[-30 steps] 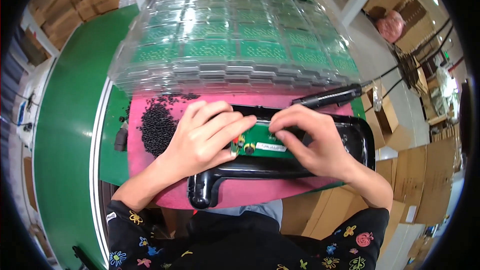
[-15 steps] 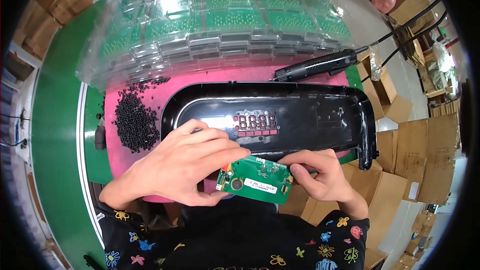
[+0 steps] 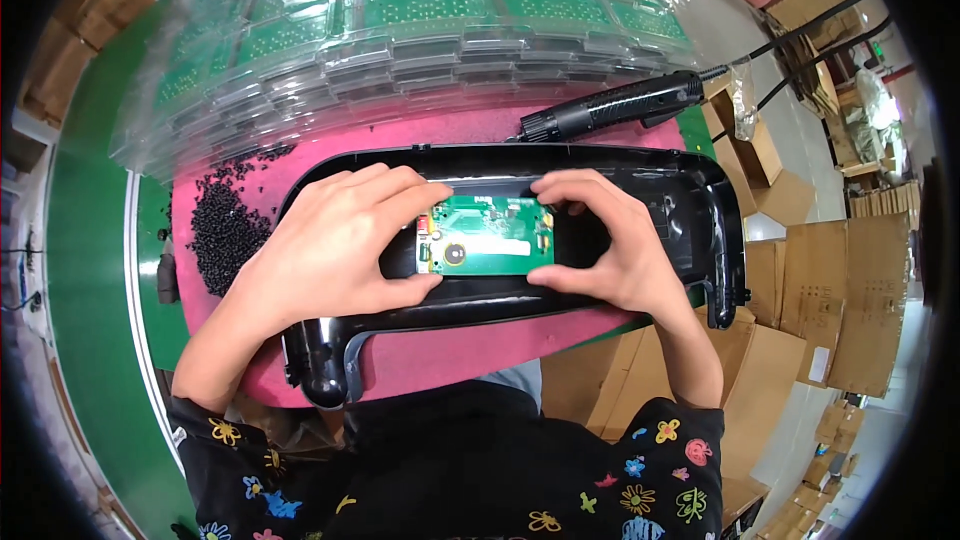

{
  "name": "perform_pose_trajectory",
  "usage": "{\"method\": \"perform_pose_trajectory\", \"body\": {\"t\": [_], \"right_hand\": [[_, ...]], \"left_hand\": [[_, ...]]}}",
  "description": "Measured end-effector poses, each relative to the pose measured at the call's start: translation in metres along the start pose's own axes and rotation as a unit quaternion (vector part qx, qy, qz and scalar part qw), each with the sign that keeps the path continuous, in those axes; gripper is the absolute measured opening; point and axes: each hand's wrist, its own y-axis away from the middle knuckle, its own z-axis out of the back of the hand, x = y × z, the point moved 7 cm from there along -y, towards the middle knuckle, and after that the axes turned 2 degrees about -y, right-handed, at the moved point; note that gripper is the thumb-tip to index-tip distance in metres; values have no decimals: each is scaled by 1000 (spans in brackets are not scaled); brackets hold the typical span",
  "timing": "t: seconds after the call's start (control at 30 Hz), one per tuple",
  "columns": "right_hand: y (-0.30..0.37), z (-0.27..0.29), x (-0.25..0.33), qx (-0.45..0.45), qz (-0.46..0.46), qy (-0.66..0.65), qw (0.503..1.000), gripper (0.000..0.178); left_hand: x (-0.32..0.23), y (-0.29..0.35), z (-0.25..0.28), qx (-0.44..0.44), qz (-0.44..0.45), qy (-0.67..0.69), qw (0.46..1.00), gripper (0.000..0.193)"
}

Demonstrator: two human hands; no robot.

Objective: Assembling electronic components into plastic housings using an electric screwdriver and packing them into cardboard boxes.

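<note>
A green circuit board with a white label and a round black component lies level over the middle of a black plastic housing. My left hand grips the board's left end, thumb at the near corner and fingers at the far one. At its right end my right hand pinches it the same way. The housing's display cutouts are hidden under the board. Whether the board touches the housing floor, I cannot tell.
A black electric screwdriver lies behind the housing, its cable running right. Black screws are heaped on the pink mat at left. Clear trays of green boards are stacked at the back. Cardboard boxes stand right.
Both hands have carried the circuit board away from me, over the housing's middle, and turned it level. It now covers the display cutouts. The view has shifted slightly.
</note>
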Motion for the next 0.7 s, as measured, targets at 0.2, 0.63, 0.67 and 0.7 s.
{"method": "perform_pose_trajectory", "body": {"t": [0.2, 0.63, 0.67, 0.7], "right_hand": [[-2, -12, -18, 15, -24, 32, 999, 57], [-4, -13, -17, 4, -56, 54, 997, 58], [-4, -13, -17, 5, -59, 55, 997, 58], [-4, -13, -17, 6, -59, 54, 997, 58]], "left_hand": [[12, 0, -15, 34, 51, -33, 998, 59], [12, 0, -17, 45, 59, -49, 996, 63], [12, 1, -17, 44, 60, -49, 996, 63], [12, 1, -17, 42, 57, -48, 996, 63]]}}
